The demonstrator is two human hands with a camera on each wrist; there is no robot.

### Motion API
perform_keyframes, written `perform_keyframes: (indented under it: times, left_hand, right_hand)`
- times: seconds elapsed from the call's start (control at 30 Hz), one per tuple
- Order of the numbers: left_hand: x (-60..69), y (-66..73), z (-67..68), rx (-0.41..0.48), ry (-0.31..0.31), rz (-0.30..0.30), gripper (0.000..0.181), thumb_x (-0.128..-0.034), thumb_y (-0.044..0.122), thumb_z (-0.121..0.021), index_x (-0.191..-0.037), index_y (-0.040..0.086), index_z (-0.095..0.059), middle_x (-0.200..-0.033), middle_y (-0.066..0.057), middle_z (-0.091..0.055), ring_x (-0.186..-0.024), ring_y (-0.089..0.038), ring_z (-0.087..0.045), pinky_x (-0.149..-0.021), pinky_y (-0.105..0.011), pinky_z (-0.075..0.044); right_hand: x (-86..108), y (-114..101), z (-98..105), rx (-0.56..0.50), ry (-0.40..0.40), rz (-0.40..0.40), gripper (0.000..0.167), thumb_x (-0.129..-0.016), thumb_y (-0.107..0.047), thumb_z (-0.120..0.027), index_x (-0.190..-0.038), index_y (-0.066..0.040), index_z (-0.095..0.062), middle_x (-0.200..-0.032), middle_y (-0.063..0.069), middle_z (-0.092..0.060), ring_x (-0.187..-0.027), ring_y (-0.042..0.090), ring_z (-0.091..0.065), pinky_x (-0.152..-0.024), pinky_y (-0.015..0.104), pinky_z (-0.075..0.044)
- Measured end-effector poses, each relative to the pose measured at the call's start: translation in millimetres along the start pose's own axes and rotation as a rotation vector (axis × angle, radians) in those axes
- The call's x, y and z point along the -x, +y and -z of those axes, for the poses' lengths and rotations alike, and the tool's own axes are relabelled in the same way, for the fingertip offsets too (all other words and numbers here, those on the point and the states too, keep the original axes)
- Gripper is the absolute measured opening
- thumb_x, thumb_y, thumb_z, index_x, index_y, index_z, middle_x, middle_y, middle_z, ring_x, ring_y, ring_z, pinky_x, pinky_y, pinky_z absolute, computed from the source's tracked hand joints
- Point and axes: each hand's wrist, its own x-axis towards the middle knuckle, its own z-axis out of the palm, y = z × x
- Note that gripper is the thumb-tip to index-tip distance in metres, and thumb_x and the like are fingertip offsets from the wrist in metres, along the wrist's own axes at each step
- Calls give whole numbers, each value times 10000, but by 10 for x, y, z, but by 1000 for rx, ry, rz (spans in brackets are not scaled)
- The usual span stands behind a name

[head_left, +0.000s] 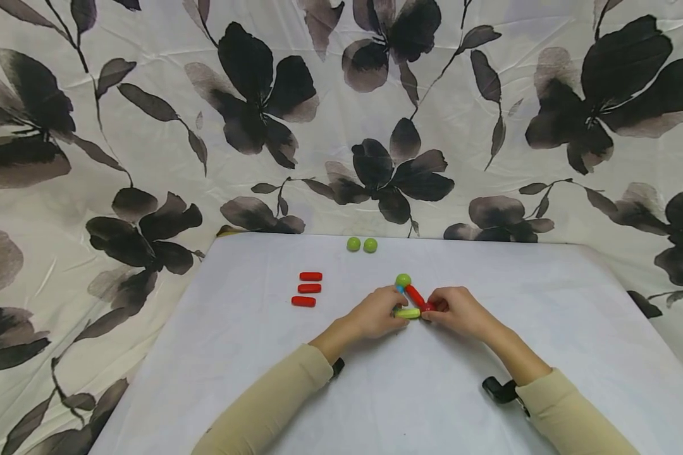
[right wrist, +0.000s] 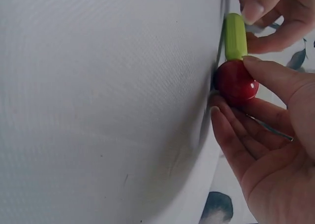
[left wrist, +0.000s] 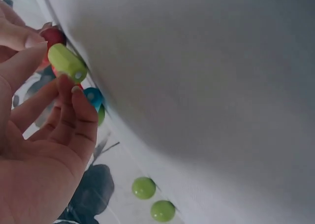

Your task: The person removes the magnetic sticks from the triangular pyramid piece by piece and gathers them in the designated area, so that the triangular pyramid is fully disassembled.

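Observation:
With thumb and fingers, my left hand (head_left: 378, 313) pinches a short yellow-green rod (head_left: 406, 313). The rod's far end meets a dark red ball (right wrist: 237, 81), which my right hand (head_left: 463, 309) holds between thumb and fingers. From that ball a red rod (head_left: 415, 296) slants up to a green ball (head_left: 403, 280). A blue rod (left wrist: 92, 97) also extends from the green ball, beside my left fingertips; my left hand hides part of it in the head view. In the left wrist view, the yellow-green rod (left wrist: 68, 64) shows a small pale disc on its near end.
Three red rods (head_left: 310, 289) lie in a stack of rows left of my hands. Two loose green balls (head_left: 362, 244) sit near the back edge of the white table (head_left: 233, 379). A flower-printed cloth (head_left: 330, 114) hangs behind the table.

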Motion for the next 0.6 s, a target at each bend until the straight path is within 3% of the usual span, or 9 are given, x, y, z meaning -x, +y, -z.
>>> perform_keyframes:
  times: [0.27,0.37,0.6]
  left_hand:
    - [-73,71,-44,-21,-16,-5,100,-932,186,-768,-966,92,-766,-828,75,-622,-783,-70,-490,-708,-200,-415]
    - [-82,90,-55,3,-24,1,95,-929,188,-772,-898,102,-746,-718,78,-572,-708,-63,-468,-643,-190,-390]
    - [-82,97,-89,49,-32,45,130,-927,198,-779,-893,89,-718,-692,62,-555,-673,-59,-483,-614,-174,-393]
  right_hand:
    - [28,-30,-6,-20,13,3,120,-897,-123,-784,-928,-25,-721,-807,-23,-696,-699,83,-606,-645,241,-515]
    - [24,-31,-8,-26,11,-1,113,-903,-118,-776,-929,-24,-718,-811,-21,-700,-703,80,-610,-643,237,-516]
    - [24,-10,-4,-32,-6,-28,120,-905,-123,-777,-941,-24,-720,-825,-13,-705,-709,93,-607,-650,241,-518]
